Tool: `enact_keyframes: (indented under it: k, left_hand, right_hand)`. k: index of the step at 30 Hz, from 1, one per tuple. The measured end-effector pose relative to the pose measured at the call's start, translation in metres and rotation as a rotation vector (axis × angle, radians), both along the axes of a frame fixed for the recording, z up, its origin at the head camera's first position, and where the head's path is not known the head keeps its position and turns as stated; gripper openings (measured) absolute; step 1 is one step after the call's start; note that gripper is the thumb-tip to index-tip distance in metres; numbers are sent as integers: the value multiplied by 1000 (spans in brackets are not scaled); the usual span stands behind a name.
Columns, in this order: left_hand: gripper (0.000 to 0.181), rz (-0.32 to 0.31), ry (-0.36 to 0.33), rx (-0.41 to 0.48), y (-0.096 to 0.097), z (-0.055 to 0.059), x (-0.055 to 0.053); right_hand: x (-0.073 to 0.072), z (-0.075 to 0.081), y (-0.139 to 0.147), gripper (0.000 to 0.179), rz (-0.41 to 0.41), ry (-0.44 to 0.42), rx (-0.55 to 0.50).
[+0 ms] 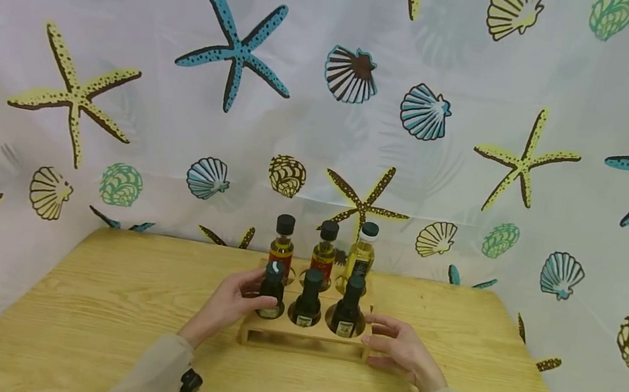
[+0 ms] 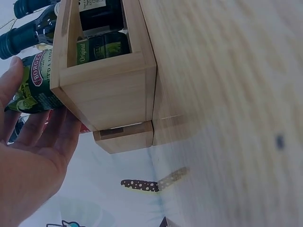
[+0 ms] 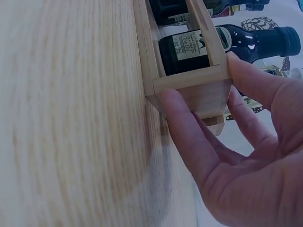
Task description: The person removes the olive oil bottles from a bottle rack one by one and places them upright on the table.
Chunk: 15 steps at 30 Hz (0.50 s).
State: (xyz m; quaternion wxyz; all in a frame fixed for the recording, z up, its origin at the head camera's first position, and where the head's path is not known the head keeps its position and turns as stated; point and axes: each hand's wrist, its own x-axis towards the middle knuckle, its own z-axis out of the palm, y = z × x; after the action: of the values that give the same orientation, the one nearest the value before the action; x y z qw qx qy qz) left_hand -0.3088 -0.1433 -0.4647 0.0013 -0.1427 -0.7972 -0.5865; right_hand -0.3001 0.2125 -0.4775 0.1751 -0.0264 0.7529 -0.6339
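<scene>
Left hand (image 1: 234,297) wraps the front-left bottle (image 1: 272,284), standing in the wooden rack (image 1: 300,331) on the surface (image 1: 155,281). Right hand (image 1: 402,351), fingers spread, touches the rack's right end, probably bracing it against sliding.

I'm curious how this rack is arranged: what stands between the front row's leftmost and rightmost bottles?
The head view shows one dark bottle there, upright in the middle front hole of the wooden rack.

Three front bottles (image 1: 308,303) and three rear bottles (image 1: 324,258) are being held in the bottle rack (image 1: 285,329), which is being supported by the table (image 1: 121,303) before a curtain (image 1: 329,137).
</scene>
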Motion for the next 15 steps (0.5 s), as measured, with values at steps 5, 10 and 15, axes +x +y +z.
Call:
enact_keyframes:
  k: [5, 10, 15]
  left_hand:
    - [65, 8, 16, -23, 1, 1, -1]
    - [67, 35, 26, -46, 2, 2, -2]
    - [66, 35, 40, -53, 0, 8, -4]
  right_hand:
    - [0, 3, 1, 57, 11, 9, -2]
    - [1, 3, 2, 57, 18, -2, 4]
    - [0, 3, 1, 56, 23, 7, 8]
